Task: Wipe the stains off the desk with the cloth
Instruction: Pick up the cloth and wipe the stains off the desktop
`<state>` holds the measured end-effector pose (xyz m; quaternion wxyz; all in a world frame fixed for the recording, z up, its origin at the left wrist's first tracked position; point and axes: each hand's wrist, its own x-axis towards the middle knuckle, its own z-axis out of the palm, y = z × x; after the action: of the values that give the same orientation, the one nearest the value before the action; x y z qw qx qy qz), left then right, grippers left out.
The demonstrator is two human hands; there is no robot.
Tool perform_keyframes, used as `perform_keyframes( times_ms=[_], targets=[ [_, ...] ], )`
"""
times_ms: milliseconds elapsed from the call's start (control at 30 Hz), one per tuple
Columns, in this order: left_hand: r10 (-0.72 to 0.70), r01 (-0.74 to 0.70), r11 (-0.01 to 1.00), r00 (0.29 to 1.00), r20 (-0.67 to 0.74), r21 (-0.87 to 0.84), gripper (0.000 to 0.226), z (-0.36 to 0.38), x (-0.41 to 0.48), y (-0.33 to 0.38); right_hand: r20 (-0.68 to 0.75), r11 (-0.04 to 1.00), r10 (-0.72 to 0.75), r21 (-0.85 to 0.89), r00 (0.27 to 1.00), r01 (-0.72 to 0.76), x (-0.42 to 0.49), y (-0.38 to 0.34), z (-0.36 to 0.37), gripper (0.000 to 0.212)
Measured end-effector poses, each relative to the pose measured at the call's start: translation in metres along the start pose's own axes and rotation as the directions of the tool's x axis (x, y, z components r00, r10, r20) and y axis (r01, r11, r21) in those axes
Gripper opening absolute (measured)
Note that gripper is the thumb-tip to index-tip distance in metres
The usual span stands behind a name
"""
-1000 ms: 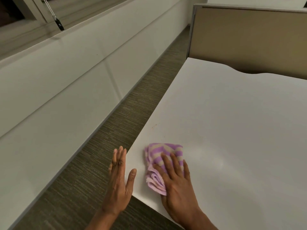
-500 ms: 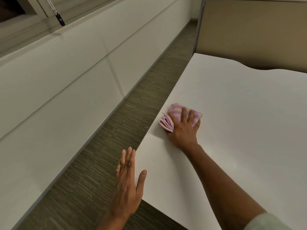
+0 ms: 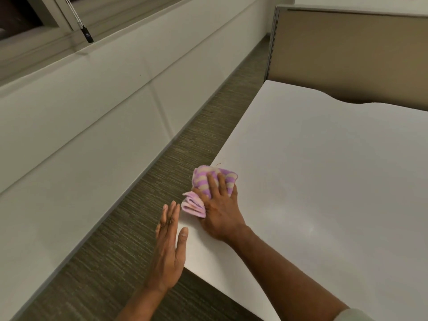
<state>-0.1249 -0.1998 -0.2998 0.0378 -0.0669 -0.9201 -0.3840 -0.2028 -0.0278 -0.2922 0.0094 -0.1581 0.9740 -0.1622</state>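
A folded cloth (image 3: 203,179) with purple and cream stripes lies on the white desk (image 3: 324,181), right at its left edge. My right hand (image 3: 220,209) presses flat on the cloth, fingers spread over it, and hides its near half. A faint reddish mark (image 3: 218,164) shows on the desk just beyond the cloth. My left hand (image 3: 170,249) is flat and holds nothing; it rests against the desk's left edge near the front corner, thumb on the top.
A strip of dark carpet (image 3: 180,163) runs between the desk and a white wall panel (image 3: 92,126) at the left. A tan partition (image 3: 347,59) stands along the desk's far side. A blind cord weight (image 3: 86,35) hangs by the window at top left.
My right hand has drawn the cloth back toward me along the desk's left edge, after pushing it away before that. My left hand has stayed at the desk's near corner.
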Motion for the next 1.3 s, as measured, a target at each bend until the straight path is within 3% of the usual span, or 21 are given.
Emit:
perform_keyframes(
  times_ms=[267, 400, 500, 667, 833, 900, 1033, 1300],
  targets=[
    [-0.098, 0.056, 0.979, 0.972, -0.212, -0.194, 0.074, 0.009, -0.011, -0.002, 0.068, 0.992, -0.107, 0.071, 0.992, 0.103, -0.067, -0.034, 0.002, 0.071],
    [-0.111, 0.064, 0.980, 0.962, -0.248, -0.189, 0.075, 0.007, -0.021, 0.003, 0.069, 0.991, -0.103, 0.087, 0.992, 0.097, -0.103, -0.039, -0.001, 0.072],
    [-0.111, 0.086, 0.989, 0.968, -0.223, -0.119, 0.082, 0.006, -0.027, 0.010, 0.045, 0.993, -0.051, 0.110, 0.998, 0.046, -0.132, -0.040, -0.005, 0.074],
    [-0.119, 0.137, 0.984, 0.981, -0.151, 0.113, 0.066, 0.017, -0.036, 0.017, 0.034, 0.999, 0.038, 0.012, 0.999, -0.039, -0.182, -0.033, -0.012, 0.084],
    [-0.123, 0.143, 0.973, 0.986, -0.115, 0.183, 0.074, 0.024, -0.046, 0.018, -0.058, 0.985, 0.156, -0.071, 0.986, -0.159, -0.237, -0.003, -0.017, 0.102],
    [-0.129, 0.149, 0.969, 0.985, -0.113, 0.196, 0.076, 0.023, -0.046, 0.018, -0.102, 0.963, 0.249, -0.077, 0.963, -0.258, -0.258, 0.016, -0.018, 0.102],
    [-0.132, 0.150, 0.966, 0.986, -0.101, 0.211, 0.072, 0.022, -0.044, 0.020, -0.219, 0.890, 0.447, 0.009, 0.867, -0.456, -0.275, 0.045, -0.032, 0.074],
    [-0.131, 0.142, 0.948, 0.990, -0.061, 0.285, 0.073, 0.027, -0.032, 0.030, -0.189, 0.778, 0.627, 0.110, 0.756, -0.618, -0.216, 0.084, -0.035, 0.076]
  ],
)
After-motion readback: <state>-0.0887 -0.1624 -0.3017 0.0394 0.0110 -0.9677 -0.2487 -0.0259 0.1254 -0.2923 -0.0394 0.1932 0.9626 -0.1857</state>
